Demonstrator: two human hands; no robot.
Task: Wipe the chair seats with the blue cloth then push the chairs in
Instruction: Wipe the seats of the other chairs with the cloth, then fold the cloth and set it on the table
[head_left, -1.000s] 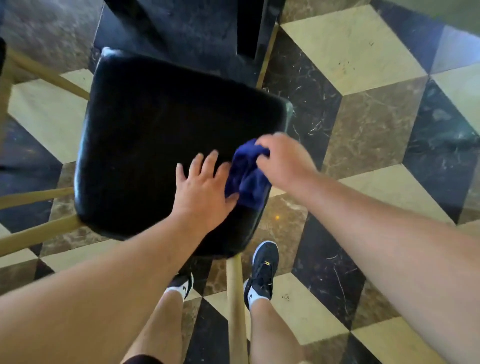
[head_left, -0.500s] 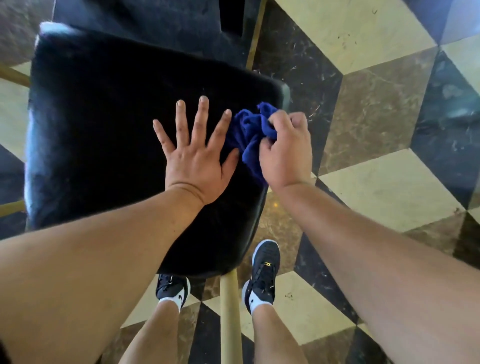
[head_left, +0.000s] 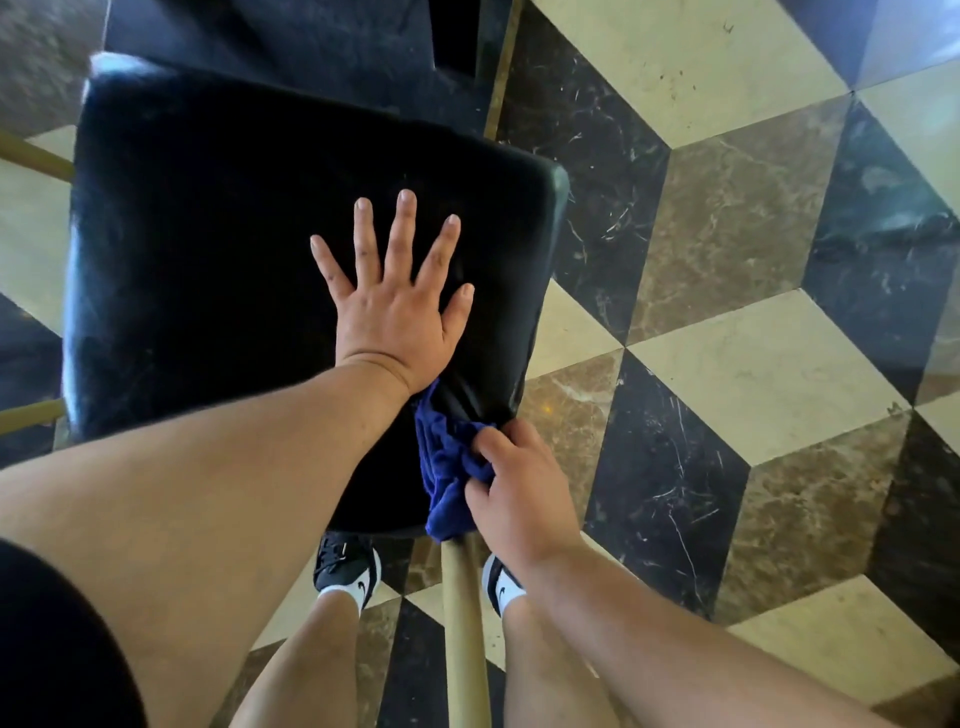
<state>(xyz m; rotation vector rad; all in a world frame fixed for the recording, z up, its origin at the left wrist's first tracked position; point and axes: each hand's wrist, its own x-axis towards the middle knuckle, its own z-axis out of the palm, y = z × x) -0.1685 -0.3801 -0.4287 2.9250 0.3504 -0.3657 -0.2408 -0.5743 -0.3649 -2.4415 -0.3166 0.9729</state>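
Blue cloth bunched, gripped by right hand at glossy black chair seat edge, left hand flat, fingers spread

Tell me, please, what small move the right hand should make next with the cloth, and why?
Probably slide the blue cloth inward over the seat: the right hand grips it bunched at the near right corner, hanging off the edge; the left hand presses the seat flat.

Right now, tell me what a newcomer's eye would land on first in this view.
The left hand lies spread flat on the glossy black chair seat at the centre. Just below it, the right hand grips the bunched blue cloth at the seat's near right corner. The floor at right shows a bold cube pattern of cream, brown and black.
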